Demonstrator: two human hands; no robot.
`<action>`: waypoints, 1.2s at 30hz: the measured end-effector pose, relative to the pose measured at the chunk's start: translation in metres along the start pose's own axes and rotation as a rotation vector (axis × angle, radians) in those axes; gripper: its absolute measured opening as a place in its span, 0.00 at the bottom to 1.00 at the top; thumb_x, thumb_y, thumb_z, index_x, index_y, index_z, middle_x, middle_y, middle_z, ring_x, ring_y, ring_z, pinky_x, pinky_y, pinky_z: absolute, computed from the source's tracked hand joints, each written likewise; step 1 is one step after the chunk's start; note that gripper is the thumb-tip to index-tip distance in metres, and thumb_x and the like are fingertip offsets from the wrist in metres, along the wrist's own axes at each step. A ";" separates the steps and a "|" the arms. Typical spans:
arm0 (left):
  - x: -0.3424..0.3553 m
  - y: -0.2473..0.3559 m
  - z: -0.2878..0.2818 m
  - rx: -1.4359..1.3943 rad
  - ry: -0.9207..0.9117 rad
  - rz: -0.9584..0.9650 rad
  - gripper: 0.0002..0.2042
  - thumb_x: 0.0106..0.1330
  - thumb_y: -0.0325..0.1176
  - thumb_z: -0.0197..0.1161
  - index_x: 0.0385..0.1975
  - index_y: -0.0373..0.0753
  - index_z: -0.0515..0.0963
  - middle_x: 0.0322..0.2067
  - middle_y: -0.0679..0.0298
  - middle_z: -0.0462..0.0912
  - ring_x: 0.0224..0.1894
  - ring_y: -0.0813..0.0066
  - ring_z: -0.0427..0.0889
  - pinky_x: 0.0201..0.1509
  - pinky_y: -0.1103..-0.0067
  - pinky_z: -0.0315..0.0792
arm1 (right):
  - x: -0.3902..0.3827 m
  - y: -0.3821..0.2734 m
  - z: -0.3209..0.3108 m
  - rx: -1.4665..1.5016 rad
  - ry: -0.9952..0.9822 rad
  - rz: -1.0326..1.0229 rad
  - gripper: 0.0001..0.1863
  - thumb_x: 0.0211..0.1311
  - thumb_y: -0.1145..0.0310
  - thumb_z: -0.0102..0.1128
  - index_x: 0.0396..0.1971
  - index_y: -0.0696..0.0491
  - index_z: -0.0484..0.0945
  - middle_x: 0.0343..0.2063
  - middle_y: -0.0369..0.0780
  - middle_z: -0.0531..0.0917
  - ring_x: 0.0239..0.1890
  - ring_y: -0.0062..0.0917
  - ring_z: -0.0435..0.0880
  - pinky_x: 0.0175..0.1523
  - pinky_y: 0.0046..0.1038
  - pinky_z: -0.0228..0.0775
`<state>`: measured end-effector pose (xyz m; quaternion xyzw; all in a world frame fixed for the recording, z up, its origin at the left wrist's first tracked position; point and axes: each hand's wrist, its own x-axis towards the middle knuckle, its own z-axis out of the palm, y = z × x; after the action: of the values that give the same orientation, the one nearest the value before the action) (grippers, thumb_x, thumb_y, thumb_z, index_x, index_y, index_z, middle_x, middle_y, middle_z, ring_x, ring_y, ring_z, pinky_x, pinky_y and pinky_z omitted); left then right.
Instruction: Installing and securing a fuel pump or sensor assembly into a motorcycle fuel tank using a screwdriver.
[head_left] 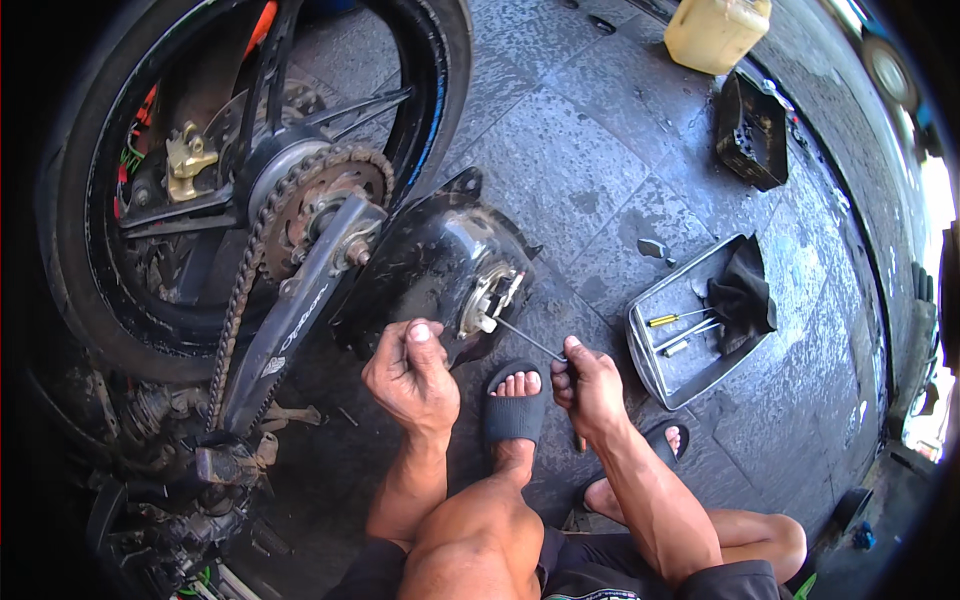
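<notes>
A black fuel tank [415, 270] lies on the floor beside the motorcycle's rear wheel. Set in its opening is a fitting [490, 305] of pale metal and white plastic. My right hand [592, 388] is closed round a screwdriver [530, 340]; its thin metal shaft points left and reaches the fitting. The fingers hide most of its handle. My left hand [412, 375] is held in front of the tank's near side, thumb pressed on curled fingers. Whatever it may pinch is hidden.
The rear wheel [455, 90] with chain and swingarm [290, 320] stands at left. On the right floor sits a grey tray [640, 350] with screwdrivers [680, 318] and a black cloth [742, 290]. Farther back are a black bin [757, 165] and a yellowish jerrycan [715, 35]. My sandalled feet are close below.
</notes>
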<state>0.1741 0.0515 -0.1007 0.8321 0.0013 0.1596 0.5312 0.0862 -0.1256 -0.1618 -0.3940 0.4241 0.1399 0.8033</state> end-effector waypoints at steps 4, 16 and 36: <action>-0.003 -0.004 0.002 0.023 0.007 0.074 0.18 0.76 0.40 0.59 0.29 0.30 0.81 0.15 0.66 0.76 0.17 0.78 0.74 0.23 0.80 0.66 | -0.003 -0.006 0.011 -0.300 0.014 -0.171 0.23 0.78 0.52 0.55 0.33 0.59 0.78 0.21 0.34 0.77 0.20 0.16 0.73 0.26 0.21 0.65; -0.007 -0.004 0.005 0.034 0.031 0.084 0.14 0.76 0.33 0.59 0.31 0.29 0.79 0.25 0.63 0.82 0.22 0.79 0.75 0.26 0.80 0.70 | 0.011 -0.017 0.008 -0.418 0.103 -0.483 0.18 0.74 0.58 0.61 0.33 0.59 0.78 0.19 0.34 0.73 0.25 0.16 0.67 0.31 0.28 0.64; -0.047 -0.030 0.101 -1.074 -0.445 -0.944 0.18 0.78 0.43 0.58 0.51 0.32 0.78 0.30 0.70 0.75 0.30 0.83 0.72 0.34 0.84 0.69 | 0.016 -0.054 0.002 -0.458 0.032 -0.138 0.24 0.77 0.50 0.50 0.37 0.58 0.80 0.22 0.42 0.81 0.24 0.32 0.80 0.33 0.33 0.72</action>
<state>0.1611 -0.0327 -0.1786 0.3819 0.1727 -0.2790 0.8640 0.1275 -0.1610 -0.1455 -0.5960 0.3663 0.1710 0.6938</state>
